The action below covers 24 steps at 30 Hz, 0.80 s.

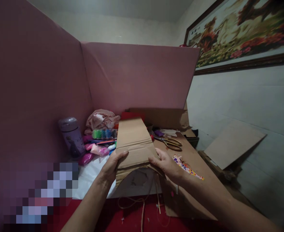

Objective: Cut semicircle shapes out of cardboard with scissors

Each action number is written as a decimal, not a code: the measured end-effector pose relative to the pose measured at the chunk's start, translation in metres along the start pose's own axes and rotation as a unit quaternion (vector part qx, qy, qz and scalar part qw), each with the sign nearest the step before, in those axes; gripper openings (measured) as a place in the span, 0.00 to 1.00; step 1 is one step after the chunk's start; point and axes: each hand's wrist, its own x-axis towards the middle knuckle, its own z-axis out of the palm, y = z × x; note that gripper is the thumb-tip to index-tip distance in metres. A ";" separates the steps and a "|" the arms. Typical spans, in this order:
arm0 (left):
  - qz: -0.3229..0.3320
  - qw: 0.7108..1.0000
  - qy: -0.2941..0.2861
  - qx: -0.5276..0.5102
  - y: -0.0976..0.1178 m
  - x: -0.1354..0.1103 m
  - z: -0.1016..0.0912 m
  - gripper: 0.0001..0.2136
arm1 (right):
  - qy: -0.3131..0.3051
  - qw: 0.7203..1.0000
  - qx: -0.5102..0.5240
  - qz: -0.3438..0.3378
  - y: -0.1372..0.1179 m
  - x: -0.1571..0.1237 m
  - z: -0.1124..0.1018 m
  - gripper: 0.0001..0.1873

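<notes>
A brown piece of cardboard (133,133) is held up over the table, creased across its middle, with a curved cut along its near edge. My left hand (113,164) grips its left side, the thumb lying on top. On the right side, my right hand (165,162) pinches the edge, thumb on top as well. Both hands are closed on the cardboard; the fingers beneath it are mostly hidden. Below hang or lie thin strings (142,206), near the table's front edge. A narrow strip with colourful spots (187,168) lies just right of my right hand.
Scissors (172,143) with gold handles rest on a cardboard sheet (192,154) at the right. A purple bottle (71,138), coloured clay packs (104,133) and a pink cloth (102,119) stand at the left. Pink panels (139,74) enclose the back and left.
</notes>
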 end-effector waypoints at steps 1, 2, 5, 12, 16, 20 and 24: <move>-0.002 1.000 0.005 0.006 0.000 0.000 0.000 0.17 | 0.000 1.000 0.016 -0.004 0.002 0.000 0.000 0.23; -0.005 1.000 0.009 0.012 0.000 0.000 0.001 0.16 | -0.001 0.999 0.032 -0.004 0.004 0.000 0.000 0.22; -0.012 1.000 0.015 0.017 0.000 -0.002 0.004 0.17 | -0.007 0.997 0.074 0.005 0.012 0.001 -0.002 0.20; -0.051 0.998 0.035 -0.004 -0.001 -0.002 0.006 0.16 | 0.005 0.990 0.134 0.038 0.013 0.001 -0.001 0.19; -0.041 0.998 0.038 0.008 -0.002 -0.002 0.005 0.17 | 0.060 0.986 0.122 0.099 0.009 0.002 0.004 0.19; -0.010 1.000 0.021 0.014 -0.004 -0.001 0.004 0.18 | 0.074 0.988 0.103 0.087 0.008 0.003 0.006 0.20; -0.010 1.000 0.026 0.011 -0.004 -0.001 0.002 0.19 | 0.066 0.992 0.086 0.063 0.009 0.001 0.006 0.24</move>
